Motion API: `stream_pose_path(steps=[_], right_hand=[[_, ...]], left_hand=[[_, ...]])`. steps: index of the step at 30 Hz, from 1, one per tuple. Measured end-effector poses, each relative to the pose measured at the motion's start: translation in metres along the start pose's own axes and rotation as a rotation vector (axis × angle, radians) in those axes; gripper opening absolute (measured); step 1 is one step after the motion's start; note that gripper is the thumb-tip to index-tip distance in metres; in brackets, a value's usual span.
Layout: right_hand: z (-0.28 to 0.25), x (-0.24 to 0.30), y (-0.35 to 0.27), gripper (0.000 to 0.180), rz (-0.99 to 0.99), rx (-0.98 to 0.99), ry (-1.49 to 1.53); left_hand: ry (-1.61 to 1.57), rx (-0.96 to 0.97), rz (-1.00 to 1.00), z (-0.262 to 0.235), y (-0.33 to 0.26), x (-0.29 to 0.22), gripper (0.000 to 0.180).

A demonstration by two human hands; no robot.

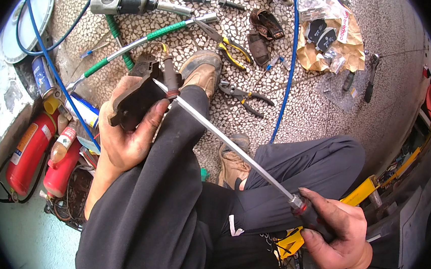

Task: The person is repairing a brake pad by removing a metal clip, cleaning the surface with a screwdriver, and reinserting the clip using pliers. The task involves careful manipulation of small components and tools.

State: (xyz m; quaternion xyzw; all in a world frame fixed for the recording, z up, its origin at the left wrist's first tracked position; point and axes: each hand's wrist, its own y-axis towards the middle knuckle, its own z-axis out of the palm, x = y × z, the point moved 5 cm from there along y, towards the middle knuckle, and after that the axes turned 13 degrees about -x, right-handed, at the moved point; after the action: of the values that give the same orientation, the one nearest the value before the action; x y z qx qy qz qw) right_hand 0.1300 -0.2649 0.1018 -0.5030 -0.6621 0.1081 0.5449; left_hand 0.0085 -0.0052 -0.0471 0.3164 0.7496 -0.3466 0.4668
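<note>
Head view: I'm sitting over my knees.
Left hand (127,127): clamped round a dark brake pad (136,99), ten o'clock.
Right hand (337,230): fist gripping a long screwdriver (234,147), tip on pad.
Risk: tip could skid into my thumb, I reckon.

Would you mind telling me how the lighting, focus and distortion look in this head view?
Head view: even daylight with soft shadows; strong fisheye bending and a black rim at the corners; the left hand on the dark brake pad and the right hand on the long screwdriver are sharp; mild glare on its shaft.
</note>
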Motion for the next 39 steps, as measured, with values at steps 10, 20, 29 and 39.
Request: stream_pose_path(steps=[10,20,29,39], right_hand=[[0.009,0.007,0.002,0.055,-0.157,-0.041,-0.154],[0.005,-0.002,0.018,0.066,-0.296,-0.033,-0.228],[-0.002,0.007,0.016,0.066,-0.379,-0.043,-0.464],[-0.016,0.003,0.022,0.062,-0.143,-0.026,-0.203]], left_hand=[[-0.044,-0.049,-0.191,0.0,-0.002,0.004,0.029],[-0.15,0.017,-0.251,0.012,0.003,0.01,0.056],[-0.04,0.056,-0.218,0.009,-0.002,0.016,0.05],[0.003,0.092,-0.226,0.007,-0.002,0.017,0.055]])
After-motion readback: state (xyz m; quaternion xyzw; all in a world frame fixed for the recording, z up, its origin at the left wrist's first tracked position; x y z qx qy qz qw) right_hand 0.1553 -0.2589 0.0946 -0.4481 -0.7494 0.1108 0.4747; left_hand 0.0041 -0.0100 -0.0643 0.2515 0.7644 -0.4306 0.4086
